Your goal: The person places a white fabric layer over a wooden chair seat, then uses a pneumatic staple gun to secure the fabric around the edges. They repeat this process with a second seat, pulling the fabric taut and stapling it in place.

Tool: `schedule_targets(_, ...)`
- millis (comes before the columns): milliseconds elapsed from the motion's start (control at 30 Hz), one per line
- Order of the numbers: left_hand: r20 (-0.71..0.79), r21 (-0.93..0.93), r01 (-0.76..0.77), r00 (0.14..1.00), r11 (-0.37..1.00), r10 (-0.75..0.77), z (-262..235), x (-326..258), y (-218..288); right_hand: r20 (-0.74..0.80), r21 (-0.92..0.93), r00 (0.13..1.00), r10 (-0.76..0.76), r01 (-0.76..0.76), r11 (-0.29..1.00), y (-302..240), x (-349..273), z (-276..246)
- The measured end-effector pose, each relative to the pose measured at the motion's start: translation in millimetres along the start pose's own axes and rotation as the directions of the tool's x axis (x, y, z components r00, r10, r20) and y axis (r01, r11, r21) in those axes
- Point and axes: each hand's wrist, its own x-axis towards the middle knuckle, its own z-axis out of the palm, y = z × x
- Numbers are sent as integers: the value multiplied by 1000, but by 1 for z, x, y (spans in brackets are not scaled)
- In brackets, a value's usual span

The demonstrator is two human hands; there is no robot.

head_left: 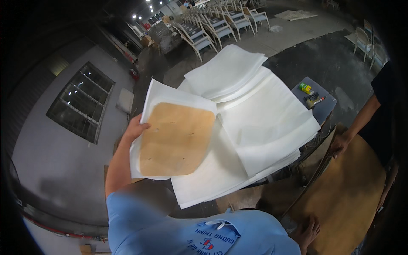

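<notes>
My left hand grips the left edge of a tan plywood seat panel, with the thumb in front and the fingers hidden behind. The panel has rounded corners and a few small holes. A white sheet lies behind it, sticking out around its edges. Beside and under it spreads a stack of white, foam-like sheets, some curled up. At the lower right, my right hand rests on a large brown board, fingers slightly apart. A co-worker's hand holds that board's upper edge.
A small grey-blue surface beyond the stack carries a yellow-green can and a tool. Rows of chairs stand far back. A grey wall with a barred window is at the left. The co-worker stands close on the right.
</notes>
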Motion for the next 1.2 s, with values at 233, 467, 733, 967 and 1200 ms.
schedule_targets(233, -13, 48, 22, 1000, 999, -22, 82, 33, -11, 32, 7, 999, 10, -10, 1000, -9, 2, -17)
schedule_targets(467, 43, 419, -225, 973, 880, 228, 80, -20, 47, -153, 308, 969, -192, 232, 923, 57, 31, 3)
schedule_targets(733, 59, 325, -343, 937, 881, 343, -31, -152, 144, 28, 873, 928, -372, 158, 461, -121, 339, -85)
schedule_targets(967, 90, 140, -419, 908, 897, 410, -38, -134, 154, 478, 872, 264, -838, -29, 489, -253, 363, -78)
schedule_targets(1200, 215, -182, -402, 874, 897, 435, 30, -84, 155, 348, 883, 480, -806, 121, 454, -222, 213, -111)
